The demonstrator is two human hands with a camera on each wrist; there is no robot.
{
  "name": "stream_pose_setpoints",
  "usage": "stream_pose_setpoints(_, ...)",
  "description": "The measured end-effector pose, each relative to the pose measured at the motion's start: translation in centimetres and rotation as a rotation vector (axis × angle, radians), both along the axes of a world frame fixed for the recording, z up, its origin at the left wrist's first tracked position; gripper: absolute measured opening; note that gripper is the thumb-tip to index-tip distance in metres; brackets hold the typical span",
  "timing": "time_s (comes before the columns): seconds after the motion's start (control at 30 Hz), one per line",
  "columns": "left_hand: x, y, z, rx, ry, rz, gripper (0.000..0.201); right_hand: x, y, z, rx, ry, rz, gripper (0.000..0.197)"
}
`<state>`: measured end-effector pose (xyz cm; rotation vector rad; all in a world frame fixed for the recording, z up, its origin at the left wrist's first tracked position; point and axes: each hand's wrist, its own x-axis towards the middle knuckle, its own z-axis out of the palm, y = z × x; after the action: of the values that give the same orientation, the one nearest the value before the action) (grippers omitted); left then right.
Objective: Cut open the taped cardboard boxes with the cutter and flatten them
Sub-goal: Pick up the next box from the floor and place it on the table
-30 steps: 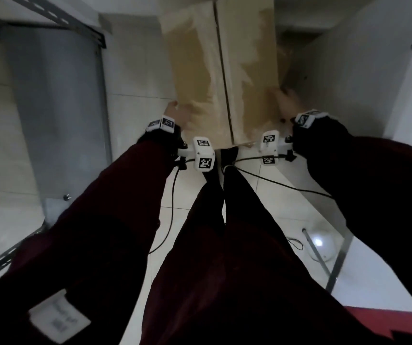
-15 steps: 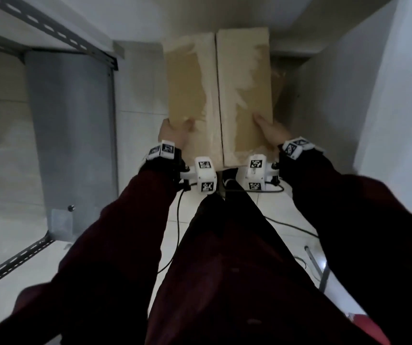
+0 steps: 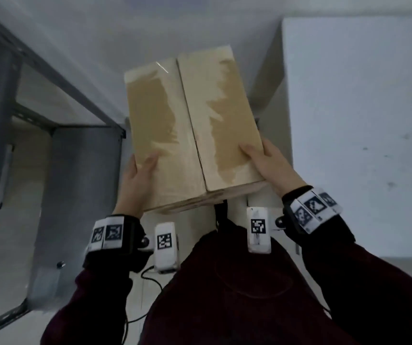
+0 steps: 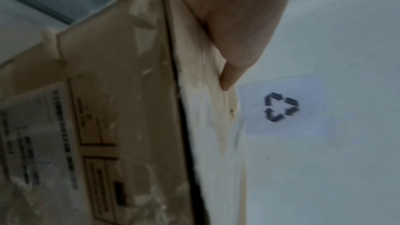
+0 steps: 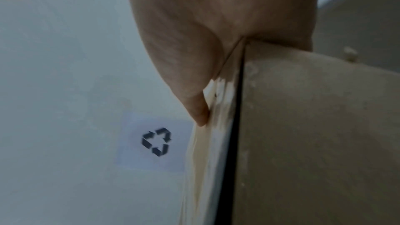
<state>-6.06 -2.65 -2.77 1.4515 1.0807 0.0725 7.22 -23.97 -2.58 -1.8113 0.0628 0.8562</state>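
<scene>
A flattened brown cardboard box (image 3: 190,125) with torn pale patches and a seam down its middle is held up in front of me. My left hand (image 3: 137,175) grips its left edge, thumb on the top face. My right hand (image 3: 267,163) grips the right edge the same way. In the left wrist view the thumb (image 4: 233,67) presses the folded cardboard (image 4: 121,109), which carries a printed label. In the right wrist view the thumb (image 5: 194,102) pinches the layered cardboard edge (image 5: 218,126). No cutter is in view.
A white wall or cabinet face (image 3: 359,120) stands on the right. A paper sign with a recycling symbol (image 4: 281,107) (image 5: 156,141) hangs on the white surface ahead. A grey metal rack (image 3: 50,125) stands on the left. Black cables trail below my wrists.
Both hands have lifted the flat box higher and drawn it toward me, and my view has tipped up. Both hands still hold the side edges.
</scene>
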Motion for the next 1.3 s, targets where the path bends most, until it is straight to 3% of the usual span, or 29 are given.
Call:
stream_pose_setpoints(0.1, -1.2, -3.0, 3.7, 0.036, -0.135, -0.044, 0.040, -2.5, -3.9, 4.5, 0.039, -0.123, -0.061, 0.054)
stream_pose_setpoints(0.27, 0.2, -8.5, 8.4, -0.035, -0.291, -0.174, 0.035, -5.2, -11.3, 9.1, 0.030, -0.233, -0.258, 0.041)
stream_pose_setpoints(0.47, 4.9, -17.5, 9.5, -0.037, -0.360, -0.373, 0.042, -5.4, -21.3, 10.6, 0.012, -0.274, -0.496, 0.037)
stream_pose_setpoints(0.6, 8.1, -25.7, 9.0, -0.072, -0.350, -0.453, 0.025, -4.9, -29.4, 10.5, -0.007, -0.287, -0.564, 0.033)
stream_pose_setpoints(0.97, 14.5, -44.6, 8.4, -0.059, -0.372, -0.506, 0.034, 1.3, -48.6, 9.2, -0.027, -0.339, -0.501, 0.035)
stream_pose_setpoints(1.3, 22.6, -50.9, 6.9, -0.019, -0.380, -0.410, 0.036, 13.0, -54.6, 7.8, 0.036, -0.351, -0.401, 0.035)
